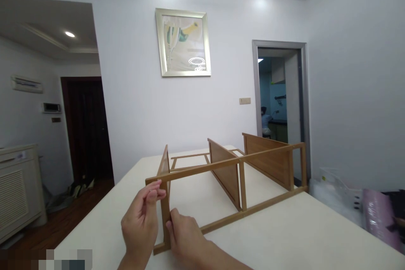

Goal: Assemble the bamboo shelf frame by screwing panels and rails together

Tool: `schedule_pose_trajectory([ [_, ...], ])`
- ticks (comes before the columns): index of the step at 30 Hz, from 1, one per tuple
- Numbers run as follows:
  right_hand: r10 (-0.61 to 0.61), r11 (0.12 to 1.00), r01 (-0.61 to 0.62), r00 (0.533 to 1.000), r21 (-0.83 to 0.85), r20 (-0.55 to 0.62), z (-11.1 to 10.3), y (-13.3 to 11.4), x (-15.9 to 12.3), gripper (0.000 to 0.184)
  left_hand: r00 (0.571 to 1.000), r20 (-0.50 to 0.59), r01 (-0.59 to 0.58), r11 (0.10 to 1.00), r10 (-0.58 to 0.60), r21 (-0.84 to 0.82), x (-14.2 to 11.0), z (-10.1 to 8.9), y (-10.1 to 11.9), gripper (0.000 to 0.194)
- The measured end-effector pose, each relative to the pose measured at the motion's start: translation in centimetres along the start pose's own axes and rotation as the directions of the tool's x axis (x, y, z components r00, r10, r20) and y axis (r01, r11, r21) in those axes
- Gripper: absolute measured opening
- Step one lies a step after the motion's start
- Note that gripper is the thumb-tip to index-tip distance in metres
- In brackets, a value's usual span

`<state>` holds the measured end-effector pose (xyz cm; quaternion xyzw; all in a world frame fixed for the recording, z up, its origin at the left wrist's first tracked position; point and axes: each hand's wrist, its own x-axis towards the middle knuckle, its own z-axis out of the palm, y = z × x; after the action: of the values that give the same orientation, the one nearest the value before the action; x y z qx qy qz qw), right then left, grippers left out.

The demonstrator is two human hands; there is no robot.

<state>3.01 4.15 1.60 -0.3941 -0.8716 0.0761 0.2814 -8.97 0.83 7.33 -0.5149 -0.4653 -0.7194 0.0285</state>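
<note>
A brown wooden shelf rack [218,166] lies on its side on a white table [272,236], with several flat shelf panels standing upright between its slim side frames. At the rack's near left end, my left hand [141,217] is closed, its thumb and fingertips drawn together against the upper corner of the end post. Whatever those fingertips may hold is hidden. Lower on the same post, my right hand [188,234] grips the wood, with thumb and curled fingers at its right edge. The far side frame shows partly behind the panels.
Beyond the table's right edge are clear plastic wrapping [329,198] and a purple wrapped bundle [376,215]. A white slatted cabinet [19,190] stands at left. A picture [183,44] hangs on the wall ahead. Through the doorway at right, a person [266,120] is partly visible.
</note>
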Motion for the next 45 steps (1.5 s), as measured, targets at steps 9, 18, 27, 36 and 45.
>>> schedule_pose_trajectory([
  [9,-0.027,0.999,0.027,1.000,0.023,-0.012,0.1,0.2,-0.1,0.012,0.970,-0.082,-0.215,0.967,0.228,0.134,0.0,0.6,0.3,0.020],
  [18,-0.043,0.997,0.045,0.999,0.057,-0.020,0.1,0.3,-0.1,0.012,0.985,-0.162,-0.065,0.998,0.060,-0.024,-0.1,0.6,-0.1,0.016],
  [27,-0.047,0.997,0.048,0.999,0.062,-0.016,0.7,0.7,0.1,0.010,0.902,-0.080,-0.402,0.894,0.423,0.196,0.3,0.3,0.4,0.007],
  [36,-0.038,0.997,0.039,0.999,0.066,-0.016,0.7,0.8,0.0,0.010,0.687,0.066,-0.676,0.604,0.723,0.423,1.1,-0.4,-0.8,0.039],
  [45,-0.033,0.997,0.034,0.999,0.074,-0.017,0.4,0.7,0.2,0.010,0.708,0.074,-0.672,0.637,0.703,0.377,0.9,0.0,-0.6,0.038],
])
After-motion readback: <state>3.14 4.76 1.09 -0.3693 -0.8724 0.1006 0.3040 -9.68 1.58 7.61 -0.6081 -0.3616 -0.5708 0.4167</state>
